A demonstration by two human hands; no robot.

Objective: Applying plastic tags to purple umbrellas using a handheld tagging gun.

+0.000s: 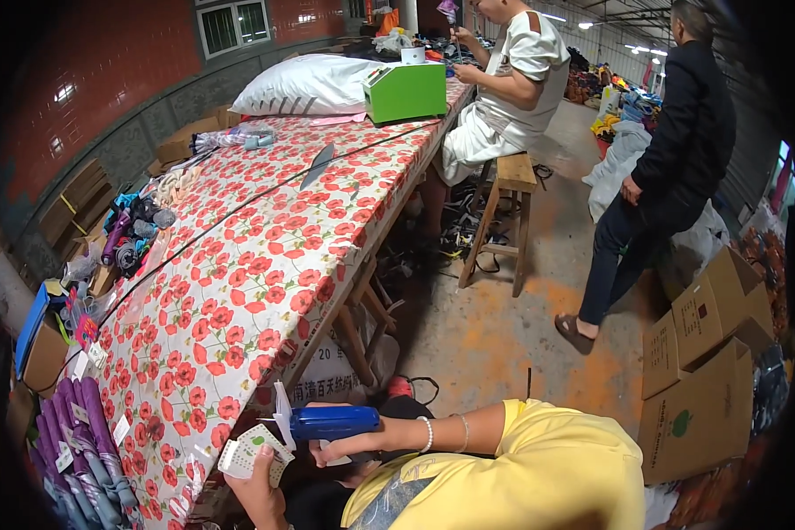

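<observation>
Pinching some pale cards (pixel 238 459) under its thumb, the left hand (pixel 261 496) hides its other fingers behind them; the cards overlap, so I cannot tell their number. Its forearm is cut off by the lower edge. The right hand (pixel 352 446) holds one blue tool (pixel 337 422), whose lower side is covered by this hand; its exact kind is hard to make out. The tool lies nearly level, just right of the cards, beside the flowered table (pixel 238 291). The right arm, in a yellow sleeve (pixel 539 468), reaches leftward and wears two bracelets. Further away are two persons, one wooden stool (pixel 515 172) and one green box (pixel 406 93). At left, several purple umbrellas (pixel 93 415) crowd together, not exactly countable.
</observation>
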